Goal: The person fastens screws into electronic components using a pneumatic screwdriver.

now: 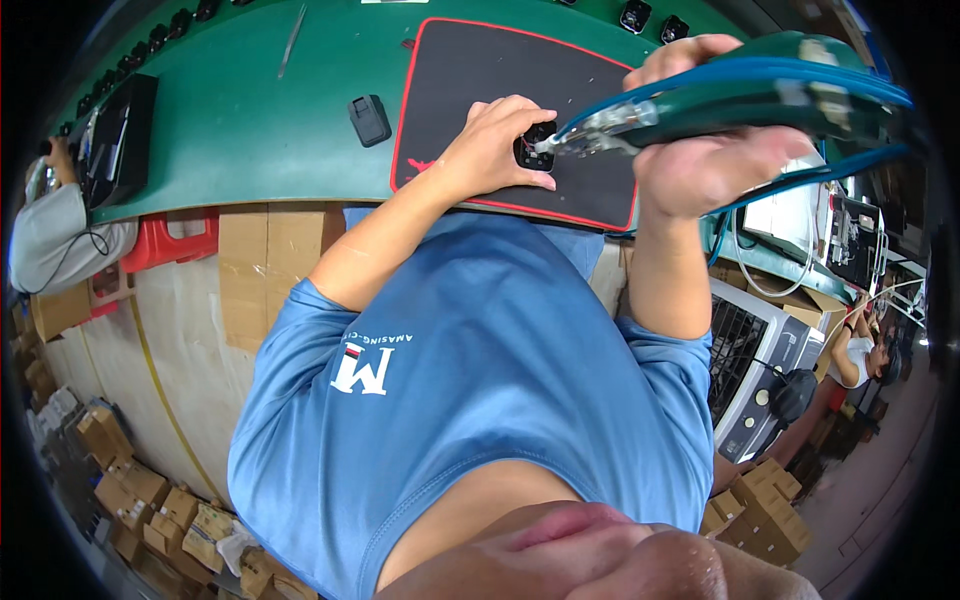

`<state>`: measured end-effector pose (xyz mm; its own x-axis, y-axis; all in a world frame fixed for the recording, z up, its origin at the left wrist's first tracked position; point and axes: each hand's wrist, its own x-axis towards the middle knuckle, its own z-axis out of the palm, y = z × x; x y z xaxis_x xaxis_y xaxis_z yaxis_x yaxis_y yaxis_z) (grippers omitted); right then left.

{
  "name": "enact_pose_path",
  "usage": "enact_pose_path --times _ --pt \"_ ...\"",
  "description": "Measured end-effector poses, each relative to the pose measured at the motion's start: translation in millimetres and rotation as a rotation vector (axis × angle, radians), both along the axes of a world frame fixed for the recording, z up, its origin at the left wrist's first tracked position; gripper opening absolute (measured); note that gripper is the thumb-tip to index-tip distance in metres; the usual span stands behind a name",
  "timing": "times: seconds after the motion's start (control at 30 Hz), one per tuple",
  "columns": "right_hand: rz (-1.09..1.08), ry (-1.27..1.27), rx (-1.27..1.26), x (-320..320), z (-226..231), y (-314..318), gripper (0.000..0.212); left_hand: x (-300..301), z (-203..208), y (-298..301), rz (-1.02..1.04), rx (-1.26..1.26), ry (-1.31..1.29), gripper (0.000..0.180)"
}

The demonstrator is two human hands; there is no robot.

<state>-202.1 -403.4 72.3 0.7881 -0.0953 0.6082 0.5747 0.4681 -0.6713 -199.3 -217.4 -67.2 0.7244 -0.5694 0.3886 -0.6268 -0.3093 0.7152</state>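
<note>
Between its thumb and fingers, my left hand point(492, 150) grips a small black square housing point(534, 148) by its sides. Its open face, with small parts inside, points up. My right hand point(700, 165) is wrapped round a large green glue gun point(740, 105) with blue hoses point(770, 68) along it. The gun's pale, smeared nozzle point(590, 136) comes in from the right and meets the housing's open side; whether it touches is too small to tell. Beneath both hands lies a black mat point(480, 65) with a red edge.
Left of the mat lies a black plastic case point(369, 120) on the green bench point(250, 130). Several dark housings point(636, 15) stand along the far edge. A black bin point(128, 140) is at far left, beside another person's arm point(62, 165). A cooler point(765, 370) and cartons stand at right.
</note>
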Motion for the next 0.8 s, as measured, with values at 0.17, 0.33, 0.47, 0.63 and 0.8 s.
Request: enact_pose_path --times 0.17,0.33,0.47,0.63,0.8 --pt "-0.001 0.003 -0.089 -4.2 68.2 -13.4 0.117 0.2 -3.3 0.7 -0.002 -0.015 0.011 0.085" --pt "0.109 -0.030 -0.071 -6.6 61.3 -4.9 0.121 0.8 -1.5 0.0 -0.013 -0.038 0.025 0.084" --pt "0.003 0.029 -0.040 -6.0 12.9 12.4 0.119 0.3 -5.7 1.3 0.001 -0.034 -0.013 0.084" --pt "-0.206 0.120 -0.088 -10.1 -11.3 15.9 0.114 0.9 -1.8 -0.2 -0.018 -0.031 0.015 0.085" --pt "-0.269 0.164 -0.108 -13.1 -13.9 18.8 0.113 1.1 -1.8 -0.4 -0.019 -0.038 0.017 0.085"
